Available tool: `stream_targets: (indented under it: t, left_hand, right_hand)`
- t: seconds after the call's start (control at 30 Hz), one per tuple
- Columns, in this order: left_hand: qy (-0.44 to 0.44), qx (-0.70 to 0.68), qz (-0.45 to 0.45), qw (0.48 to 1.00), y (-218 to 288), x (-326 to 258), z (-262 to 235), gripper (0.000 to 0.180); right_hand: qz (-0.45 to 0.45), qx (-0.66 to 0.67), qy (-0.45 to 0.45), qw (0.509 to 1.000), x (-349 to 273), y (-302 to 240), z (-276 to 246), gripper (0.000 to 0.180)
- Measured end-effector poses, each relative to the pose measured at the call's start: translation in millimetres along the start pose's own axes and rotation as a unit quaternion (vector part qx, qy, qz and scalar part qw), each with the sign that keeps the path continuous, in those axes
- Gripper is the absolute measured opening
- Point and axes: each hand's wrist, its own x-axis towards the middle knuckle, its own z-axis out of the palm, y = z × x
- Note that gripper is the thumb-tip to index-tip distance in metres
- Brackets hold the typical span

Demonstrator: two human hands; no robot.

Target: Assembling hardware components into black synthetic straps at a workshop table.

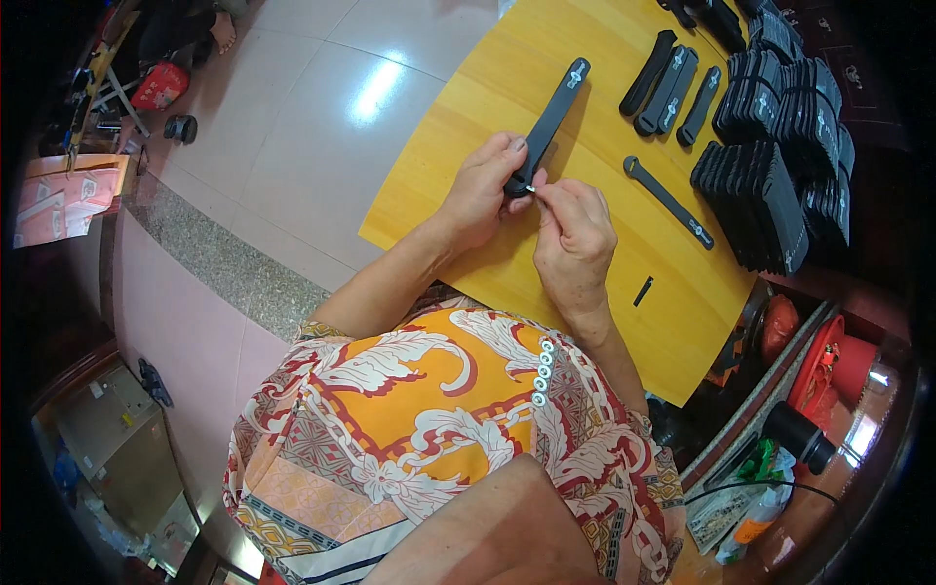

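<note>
Yellow table (507,68): one strap (548,125) held, two hands.

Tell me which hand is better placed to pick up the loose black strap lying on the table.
Right, probably. The right hand is nearer the loose black strap on the wooden table and pinches only something tiny, while the left hand grips the long black strap.
</note>
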Motion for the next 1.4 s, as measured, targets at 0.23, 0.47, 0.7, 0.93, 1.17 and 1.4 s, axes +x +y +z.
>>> stream_targets:
  t: [0.23, 0.47, 0.7, 0.93, 1.17, 1.4]
  left_hand:
    - [0.005, 0.084, 0.048, 0.995, -3, -3, 3, 0.024]
    - [-0.010, 0.207, 0.132, 0.969, -10, -3, 0, 0.024]
    - [0.017, 0.316, 0.218, 0.923, -12, -1, -2, 0.025]
    - [0.040, 0.326, 0.231, 0.916, -11, -5, 1, 0.024]
    - [0.038, 0.363, 0.221, 0.905, -13, -4, -3, 0.021]
    - [0.047, 0.348, 0.234, 0.907, -14, -5, 1, 0.023]
  right_hand:
    - [0.155, 0.082, -0.031, 0.984, -3, 2, -1, 0.009]
    - [0.217, 0.094, -0.128, 0.963, 0, 2, -9, 0.009]
    - [0.126, 0.051, -0.049, 0.989, -8, -1, 3, 0.008]
    - [0.290, 0.276, -0.101, 0.911, -3, 1, -4, 0.009]
    - [-0.034, 0.001, -0.041, 0.999, 0, 9, -3, 0.008]
    - [0.262, 0.251, -0.064, 0.930, -6, 2, 2, 0.005]
